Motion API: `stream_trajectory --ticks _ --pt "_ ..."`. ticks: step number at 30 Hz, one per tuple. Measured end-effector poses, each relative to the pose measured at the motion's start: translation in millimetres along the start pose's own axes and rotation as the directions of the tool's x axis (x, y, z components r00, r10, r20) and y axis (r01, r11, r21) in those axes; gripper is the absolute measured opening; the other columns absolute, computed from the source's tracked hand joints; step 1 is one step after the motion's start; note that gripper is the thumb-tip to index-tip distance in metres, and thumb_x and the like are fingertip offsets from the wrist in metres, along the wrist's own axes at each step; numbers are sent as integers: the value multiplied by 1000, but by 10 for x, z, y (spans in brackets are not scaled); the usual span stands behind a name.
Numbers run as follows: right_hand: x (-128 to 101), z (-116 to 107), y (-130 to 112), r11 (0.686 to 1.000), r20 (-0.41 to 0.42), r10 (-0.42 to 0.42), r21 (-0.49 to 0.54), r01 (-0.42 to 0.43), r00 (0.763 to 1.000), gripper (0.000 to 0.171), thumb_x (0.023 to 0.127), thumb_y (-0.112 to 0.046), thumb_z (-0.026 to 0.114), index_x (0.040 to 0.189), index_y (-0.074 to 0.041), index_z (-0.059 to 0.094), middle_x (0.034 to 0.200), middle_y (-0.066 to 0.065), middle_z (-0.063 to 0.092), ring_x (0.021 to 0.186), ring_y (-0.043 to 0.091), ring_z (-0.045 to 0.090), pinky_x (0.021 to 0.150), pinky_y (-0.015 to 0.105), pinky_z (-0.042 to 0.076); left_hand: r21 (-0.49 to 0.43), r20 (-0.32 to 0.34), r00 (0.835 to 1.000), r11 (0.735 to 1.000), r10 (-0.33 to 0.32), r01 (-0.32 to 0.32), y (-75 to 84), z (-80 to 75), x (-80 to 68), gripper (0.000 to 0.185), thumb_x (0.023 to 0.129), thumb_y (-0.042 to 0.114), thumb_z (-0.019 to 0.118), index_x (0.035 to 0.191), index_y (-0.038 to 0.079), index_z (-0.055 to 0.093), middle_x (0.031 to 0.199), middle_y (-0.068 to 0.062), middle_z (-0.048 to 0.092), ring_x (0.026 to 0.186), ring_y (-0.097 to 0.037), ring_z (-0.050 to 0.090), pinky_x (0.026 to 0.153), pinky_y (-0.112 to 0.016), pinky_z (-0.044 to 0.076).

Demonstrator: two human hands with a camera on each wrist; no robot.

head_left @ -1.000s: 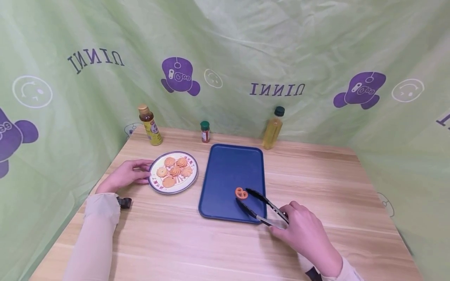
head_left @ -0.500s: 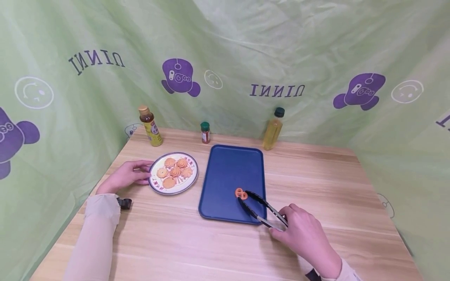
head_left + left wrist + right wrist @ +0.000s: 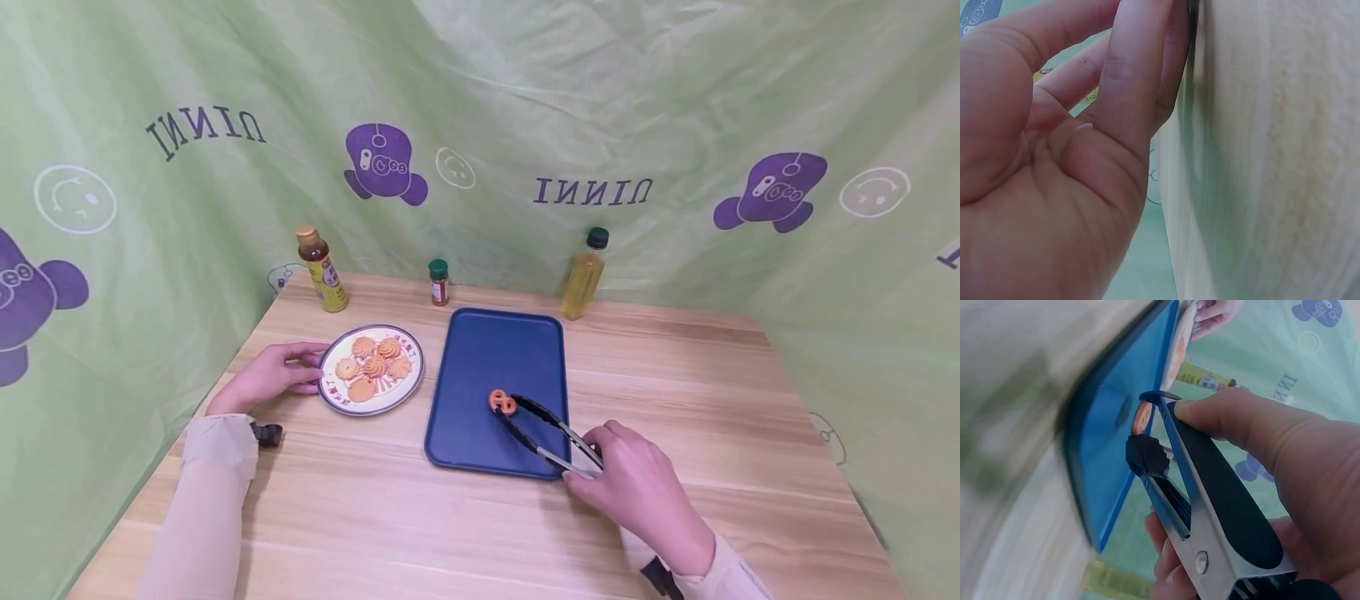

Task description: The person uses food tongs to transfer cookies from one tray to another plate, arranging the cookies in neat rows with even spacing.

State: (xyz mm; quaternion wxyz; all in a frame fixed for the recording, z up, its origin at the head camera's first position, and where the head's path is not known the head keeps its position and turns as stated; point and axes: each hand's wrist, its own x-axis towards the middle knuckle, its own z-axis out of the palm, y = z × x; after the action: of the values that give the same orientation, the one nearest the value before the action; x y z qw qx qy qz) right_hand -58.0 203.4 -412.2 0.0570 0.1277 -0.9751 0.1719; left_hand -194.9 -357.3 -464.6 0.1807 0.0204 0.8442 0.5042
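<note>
My right hand (image 3: 641, 492) grips a pair of metal tongs (image 3: 558, 433) with black tips and handle pads. Between the tips sits an orange-brown pretzel-shaped cookie (image 3: 501, 402), just above the blue tray (image 3: 495, 350); its dark shadow falls on the tray in the right wrist view, where the tongs (image 3: 1194, 506) pinch the cookie (image 3: 1141, 419) edge-on. At the left, my left hand (image 3: 270, 375) holds the rim of a white plate (image 3: 390, 398) with a dark edge. Several cookies (image 3: 375, 367) lie on that plate. In the left wrist view the hand's (image 3: 1079, 150) fingertips are cut off at the top.
Behind the plate stands a sauce bottle (image 3: 324, 271) with a tan cap. A small green-capped spice jar (image 3: 438, 283) and a bottle of yellow oil (image 3: 583, 279) stand along the back of the wooden table (image 3: 360, 508). A green printed curtain (image 3: 480, 100) hangs behind.
The tongs' tips have come together on the pretzel-shaped cookie. Tongs, cookie and right hand have then shifted left and a little toward the back. The left hand and plate stay put.
</note>
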Motion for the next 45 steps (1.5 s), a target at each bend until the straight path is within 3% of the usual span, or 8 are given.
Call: stream_trajectory --ticks 5,10,14,23,28,45 --pt "131 18 -137 1000 28 -21 19 20 999 42 77 -35 97 105 -8 81 85 -3 64 70 12 51 54 29 44 -5 -1 1000 1000 3 -3 9 10 -7 67 110 3 67 169 -9 37 149 -36 55 105 -14 78 96 -32 73" --pt "280 73 -335 998 51 -65 27 63 997 43 80 -35 98 106 -5 80 91 2 69 78 16 62 64 35 59 -8 -6 1000 1000 -1 1 11 3 -25 66 110 3 67 169 -9 38 148 -35 55 104 -13 78 96 -31 73" --pt "394 126 -502 992 46 -123 39 122 991 42 81 -33 98 103 -3 79 91 3 70 80 18 64 68 36 63 -12 -2 1000 1000 3 -3 3 -8 -34 67 110 3 66 169 -10 37 148 -36 54 104 -12 77 96 -32 73" --pt "650 248 -802 966 20 -254 45 253 967 44 82 -38 97 101 -2 80 84 1 66 75 15 56 61 28 55 1 -9 1000 1000 4 -4 -2 2 -24 65 111 5 67 168 -7 40 150 -36 56 108 -16 77 95 -32 73" --pt "790 320 -938 960 35 -279 51 277 960 38 82 -34 97 93 -4 78 78 -1 59 69 16 51 54 27 48 0 -7 1000 1000 6 -6 -2 6 -8 65 111 5 67 168 -7 40 150 -36 56 109 -17 77 94 -31 73" --pt "1031 445 -1218 950 113 -310 5 311 944 36 83 -35 96 80 -10 71 75 0 58 66 17 52 48 26 45 2 -5 1000 1000 7 -7 21 19 -18 65 110 3 67 169 -7 39 149 -36 56 109 -18 77 95 -30 73"
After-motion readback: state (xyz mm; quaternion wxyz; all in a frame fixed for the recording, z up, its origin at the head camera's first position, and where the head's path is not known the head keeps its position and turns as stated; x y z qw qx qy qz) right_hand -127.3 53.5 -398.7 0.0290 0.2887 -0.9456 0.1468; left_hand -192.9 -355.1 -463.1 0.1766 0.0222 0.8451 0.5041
